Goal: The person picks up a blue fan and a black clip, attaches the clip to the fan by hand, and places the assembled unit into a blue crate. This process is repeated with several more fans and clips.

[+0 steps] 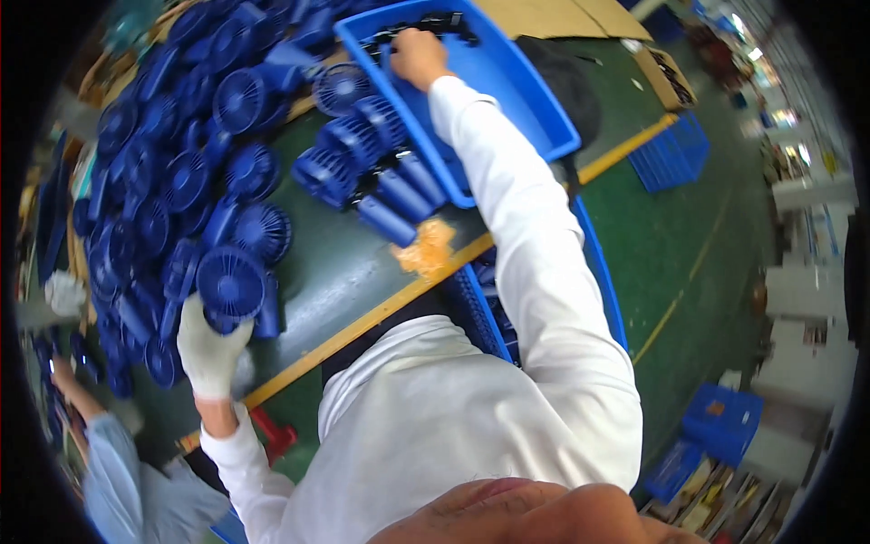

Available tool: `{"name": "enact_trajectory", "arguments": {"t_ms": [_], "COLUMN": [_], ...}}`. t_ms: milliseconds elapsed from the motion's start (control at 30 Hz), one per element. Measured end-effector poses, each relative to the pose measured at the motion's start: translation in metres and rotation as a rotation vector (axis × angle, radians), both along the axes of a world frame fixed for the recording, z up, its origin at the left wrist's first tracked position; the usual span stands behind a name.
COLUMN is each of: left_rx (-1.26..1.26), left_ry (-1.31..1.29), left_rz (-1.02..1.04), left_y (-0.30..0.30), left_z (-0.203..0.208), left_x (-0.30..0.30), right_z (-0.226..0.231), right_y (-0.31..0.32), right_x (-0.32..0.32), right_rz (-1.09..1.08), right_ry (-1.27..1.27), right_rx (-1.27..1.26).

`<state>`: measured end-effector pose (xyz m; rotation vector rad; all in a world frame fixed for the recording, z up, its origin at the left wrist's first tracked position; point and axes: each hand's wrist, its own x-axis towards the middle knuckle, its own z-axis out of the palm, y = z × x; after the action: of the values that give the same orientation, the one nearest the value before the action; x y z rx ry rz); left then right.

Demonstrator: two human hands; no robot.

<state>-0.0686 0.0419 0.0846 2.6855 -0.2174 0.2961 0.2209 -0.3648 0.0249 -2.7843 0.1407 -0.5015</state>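
Note:
My left hand point(210, 352), in a white glove, is closed on the lower edge of a blue handheld fan point(231, 283) at the near side of a large heap of blue fans point(186, 181). My bare right hand point(420, 57) reaches into the far end of a blue plastic tray point(507, 113). Its fingers are bent down at small black parts point(441, 22) lying there; what they pinch is hidden. Between the heap and the tray, a few blue fans point(352, 136) lie side by side, their handles point(388, 220) pointing toward me.
An orange crumpled piece point(426, 251) lies near the table's yellow edge point(362, 328). Below the tray stands a blue bin point(598, 272) with blue parts inside. At the left, a co-worker's arm point(82, 394) reaches to the table. A blue crate point(669, 152) sits at right.

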Motion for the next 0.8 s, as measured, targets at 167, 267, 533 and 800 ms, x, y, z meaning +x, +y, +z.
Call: {"name": "enact_trajectory", "arguments": {"t_ms": [167, 267, 533, 800], "left_rx": [0.137, 0.055, 0.069, 0.148], "left_ry": [-0.134, -0.214, -0.183, -0.088], "left_rz": [-0.233, -0.265, -0.354, -0.434], "left_y": [-0.013, -0.024, -0.034, -0.028], "left_z": [-0.027, -0.043, -0.034, -0.034], "left_x": [-0.023, -0.03, -0.045, -0.042], "right_z": [0.027, 0.063, 0.06, 0.02], "right_y": [-0.017, -0.002, 0.079, 0.107], "right_x": [-0.035, -0.089, -0.278, -0.351], "right_rz": [0.032, 0.262, 0.639, 0.423], "right_ry": [-0.182, -0.228, -0.479, -0.267], "right_rx": [0.244, 0.317, 0.644, 0.757]}}
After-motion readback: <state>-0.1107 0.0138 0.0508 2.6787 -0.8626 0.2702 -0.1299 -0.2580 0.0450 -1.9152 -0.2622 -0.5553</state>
